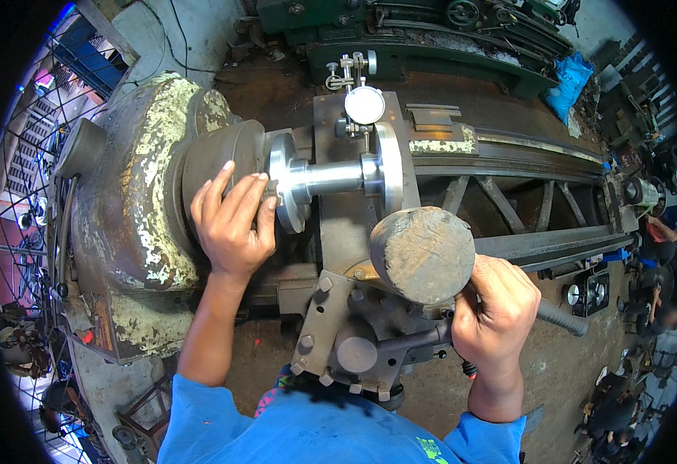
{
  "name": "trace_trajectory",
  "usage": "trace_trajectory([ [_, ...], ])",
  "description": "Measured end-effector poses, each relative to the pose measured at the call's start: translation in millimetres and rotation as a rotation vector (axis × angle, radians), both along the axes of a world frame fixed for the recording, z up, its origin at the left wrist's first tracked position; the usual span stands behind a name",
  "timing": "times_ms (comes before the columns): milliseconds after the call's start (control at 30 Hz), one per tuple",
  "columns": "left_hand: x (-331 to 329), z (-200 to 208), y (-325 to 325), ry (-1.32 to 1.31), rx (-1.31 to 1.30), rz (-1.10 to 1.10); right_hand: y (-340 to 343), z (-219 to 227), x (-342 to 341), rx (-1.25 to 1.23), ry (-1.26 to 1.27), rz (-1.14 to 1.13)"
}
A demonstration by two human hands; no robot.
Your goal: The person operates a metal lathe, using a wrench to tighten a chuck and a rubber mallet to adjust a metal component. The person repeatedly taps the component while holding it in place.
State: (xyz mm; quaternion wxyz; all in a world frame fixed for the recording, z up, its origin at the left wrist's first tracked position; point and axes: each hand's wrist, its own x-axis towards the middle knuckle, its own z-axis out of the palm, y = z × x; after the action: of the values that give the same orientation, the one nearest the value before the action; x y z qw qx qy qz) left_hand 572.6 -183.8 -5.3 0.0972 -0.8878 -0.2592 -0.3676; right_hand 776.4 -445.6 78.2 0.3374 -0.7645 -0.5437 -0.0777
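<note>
My left hand [234, 224] rests on the lathe chuck [222, 158], its fingers stretched out and the fingertips close to the chuck's front edge. Held in the chuck is a shiny flanged metal shaft [335, 178] with a wide disc at each end. A dial indicator [365, 105] on a jointed stand reaches down toward the right-hand disc; I cannot tell if its tip touches. My right hand [501, 309] is closed round the handle of a mallet [427, 255]. The mallet's thick round head, worn and brownish, hangs in front of the right disc and hides part of the carriage.
The tool post [338, 317] with several bolts and a lever stands close to my body. Lathe bed rails [539, 240] run off to the right. Behind is a green machine [431, 54], with a blue plastic bag [569, 85] beside it. Other people are at the far right.
</note>
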Motion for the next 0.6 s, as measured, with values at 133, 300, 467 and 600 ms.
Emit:
trace_trajectory([
  [133,-8.6,-10.7,-16.0,-0.018,0.031,0.026,0.0,0.5,-0.5,-0.002,0.001,-0.005],
  [300,-8.2,-0.5,-24.1,-0.080,0.004,-0.020,0.7,0.3,-0.6,0.004,-0.001,-0.002],
  [467,10.0,28.2,5.4,-0.117,0.009,-0.059,0.9,0.2,-0.9,0.009,-0.004,-0.002],
  [600,33.2,48.5,51.4,0.044,-0.068,-0.064,0.8,-0.6,-0.7,0.009,0.001,-0.007],
])
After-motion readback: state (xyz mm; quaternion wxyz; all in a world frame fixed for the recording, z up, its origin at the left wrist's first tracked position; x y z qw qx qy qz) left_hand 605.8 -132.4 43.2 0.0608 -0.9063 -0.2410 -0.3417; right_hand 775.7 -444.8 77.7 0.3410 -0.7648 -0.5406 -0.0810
